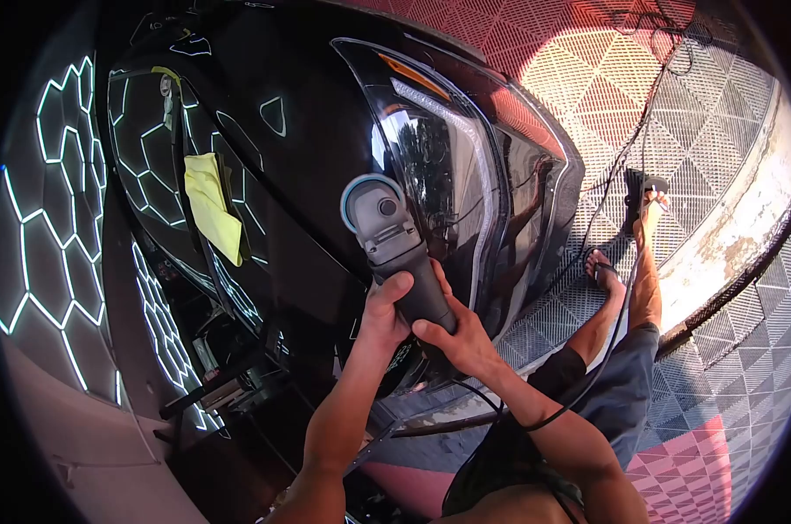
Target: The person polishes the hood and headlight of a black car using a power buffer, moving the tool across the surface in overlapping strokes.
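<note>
A grey and black car polisher (pixel 402 253) with a light-blue rimmed pad at its head is held in both hands. My left hand (pixel 383 307) is closed around the left side of its body, thumb on top. On the rear of the handle, my right hand (pixel 459 341) is wrapped from the right, thumb lying across it. The pad end is over the glossy black car panel (pixel 299 175), beside the headlight (pixel 452 166). Whether the pad touches the surface cannot be made out. A black power cord (pixel 579 397) runs across my right forearm.
A yellow cloth (pixel 210 203) lies on the car to the left. Hexagonal lights reflect in the paint. The cord trails over the tiled grid floor (pixel 692 131) past my feet, by a low kerb (pixel 718 266). A dark stand (pixel 229 389) is at lower left.
</note>
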`<action>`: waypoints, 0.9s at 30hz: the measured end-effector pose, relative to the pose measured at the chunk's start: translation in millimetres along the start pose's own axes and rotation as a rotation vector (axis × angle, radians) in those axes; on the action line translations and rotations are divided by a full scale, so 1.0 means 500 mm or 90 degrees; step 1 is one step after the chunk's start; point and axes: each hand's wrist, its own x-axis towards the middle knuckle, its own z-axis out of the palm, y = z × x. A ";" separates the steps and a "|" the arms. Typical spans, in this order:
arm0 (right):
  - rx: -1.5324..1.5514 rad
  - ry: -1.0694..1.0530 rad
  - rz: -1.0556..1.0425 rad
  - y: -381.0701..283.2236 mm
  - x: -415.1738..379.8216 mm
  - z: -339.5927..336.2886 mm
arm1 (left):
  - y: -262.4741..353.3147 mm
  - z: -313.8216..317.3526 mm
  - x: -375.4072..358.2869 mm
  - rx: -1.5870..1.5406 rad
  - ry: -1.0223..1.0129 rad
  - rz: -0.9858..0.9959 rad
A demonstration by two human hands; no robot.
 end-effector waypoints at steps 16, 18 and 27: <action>0.045 -0.024 0.078 -0.109 0.071 0.019 | 0.117 0.041 0.073 0.063 0.031 -0.028; 0.037 -0.001 0.061 -0.072 0.046 0.032 | 0.098 0.037 0.044 0.064 0.040 -0.038; 0.069 -0.017 0.094 -0.139 0.095 0.034 | 0.161 0.036 0.104 0.040 -0.004 -0.024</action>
